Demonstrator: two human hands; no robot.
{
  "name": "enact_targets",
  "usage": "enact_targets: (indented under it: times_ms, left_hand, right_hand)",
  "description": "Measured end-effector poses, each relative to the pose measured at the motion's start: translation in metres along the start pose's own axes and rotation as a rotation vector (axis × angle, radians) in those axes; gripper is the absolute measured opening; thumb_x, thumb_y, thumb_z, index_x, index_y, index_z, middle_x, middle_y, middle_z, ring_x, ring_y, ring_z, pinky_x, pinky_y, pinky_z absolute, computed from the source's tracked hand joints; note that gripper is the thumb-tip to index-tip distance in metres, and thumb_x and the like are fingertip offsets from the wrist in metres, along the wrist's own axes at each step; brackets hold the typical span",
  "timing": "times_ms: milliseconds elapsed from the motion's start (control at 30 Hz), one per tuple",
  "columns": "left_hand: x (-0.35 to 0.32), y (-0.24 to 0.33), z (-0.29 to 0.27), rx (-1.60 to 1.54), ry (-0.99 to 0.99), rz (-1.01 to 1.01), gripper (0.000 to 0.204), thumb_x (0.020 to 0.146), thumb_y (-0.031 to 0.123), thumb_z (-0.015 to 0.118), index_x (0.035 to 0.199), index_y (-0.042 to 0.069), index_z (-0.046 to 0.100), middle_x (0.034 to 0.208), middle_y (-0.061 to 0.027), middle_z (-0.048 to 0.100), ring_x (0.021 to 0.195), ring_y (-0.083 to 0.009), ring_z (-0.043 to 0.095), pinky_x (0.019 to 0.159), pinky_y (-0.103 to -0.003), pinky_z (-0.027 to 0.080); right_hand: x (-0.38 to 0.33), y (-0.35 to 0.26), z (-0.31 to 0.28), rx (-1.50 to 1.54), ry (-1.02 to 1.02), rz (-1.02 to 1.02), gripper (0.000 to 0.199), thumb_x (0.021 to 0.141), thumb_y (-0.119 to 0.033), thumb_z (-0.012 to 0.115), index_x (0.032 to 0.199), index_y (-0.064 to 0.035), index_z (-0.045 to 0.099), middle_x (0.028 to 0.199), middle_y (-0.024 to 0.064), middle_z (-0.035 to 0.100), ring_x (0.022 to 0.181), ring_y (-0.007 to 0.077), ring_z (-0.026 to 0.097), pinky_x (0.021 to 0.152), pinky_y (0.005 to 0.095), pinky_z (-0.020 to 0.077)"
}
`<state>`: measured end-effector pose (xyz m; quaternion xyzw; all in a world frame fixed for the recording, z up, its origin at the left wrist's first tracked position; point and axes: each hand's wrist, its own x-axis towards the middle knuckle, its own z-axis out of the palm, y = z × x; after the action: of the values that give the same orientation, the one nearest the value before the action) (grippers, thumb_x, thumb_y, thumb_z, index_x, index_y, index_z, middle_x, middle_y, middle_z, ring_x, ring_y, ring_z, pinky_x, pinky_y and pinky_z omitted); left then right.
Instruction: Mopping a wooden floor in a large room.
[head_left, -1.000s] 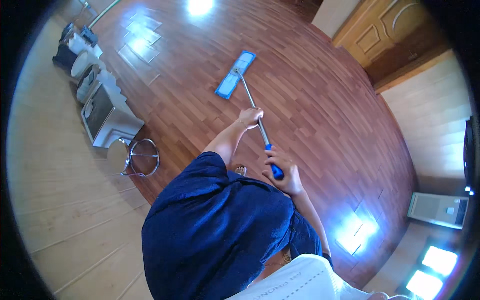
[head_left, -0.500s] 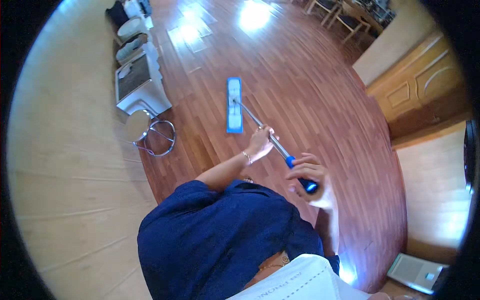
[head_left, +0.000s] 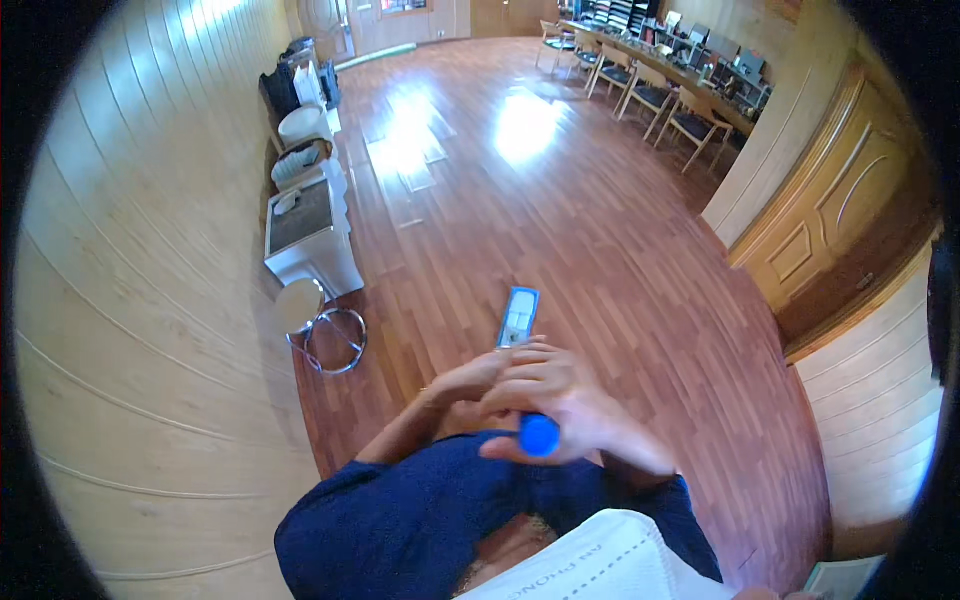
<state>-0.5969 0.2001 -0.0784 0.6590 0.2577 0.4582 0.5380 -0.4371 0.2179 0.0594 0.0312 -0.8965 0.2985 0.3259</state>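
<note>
A flat mop [head_left: 522,305] rests its blue-edged head on the wood-plank floor [head_left: 640,300], ahead of the person. The right hand [head_left: 556,395] curls around the blue handle grip [head_left: 539,435], its rounded end facing upward. The left hand [head_left: 472,378] lies against the right, fingers partly hidden; whether it grips the mop cannot be told. A round-seated stool [head_left: 300,305] stands at left.

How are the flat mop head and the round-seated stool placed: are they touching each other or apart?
Apart. The head view shows a wide strip of wood-plank floor between the flat mop head and the round-seated stool.
</note>
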Motion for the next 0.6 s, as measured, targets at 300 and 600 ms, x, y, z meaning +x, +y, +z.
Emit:
enact_targets:
  times_ms: [300, 600]
  left_hand:
    - [-0.066, 0.108, 0.007, 0.188, 0.276, 0.570, 0.088, 0.071, 0.033, 0.082, 0.140, 0.005, 0.036, 0.134, -0.0210, 0.048, 0.130, -0.0323, 0.043, 0.109, -0.053, 0.027]
    - [-0.072, 0.101, 0.032, 0.627, 0.766, 0.399, 0.021, 0.076, 0.010, 0.077, 0.088, 0.011, 0.060, 0.073, -0.0045, 0.066, 0.074, -0.0184, 0.067, 0.095, -0.044, 0.041]
  right_hand:
    - [-0.043, 0.145, 0.128, 0.106, -0.105, 0.222, 0.022, 0.072, -0.027, 0.075, 0.081, -0.0099, 0.064, 0.074, 0.0125, 0.064, 0.075, 0.0333, 0.063, 0.065, 0.0424, 0.0484]
    - [-0.128, 0.282, 0.205, 0.407, -0.145, 0.574, 0.025, 0.073, -0.016, 0.078, 0.074, -0.0047, 0.056, 0.066, 0.0011, 0.055, 0.064, 0.0087, 0.048, 0.052, 0.0318, 0.0382]
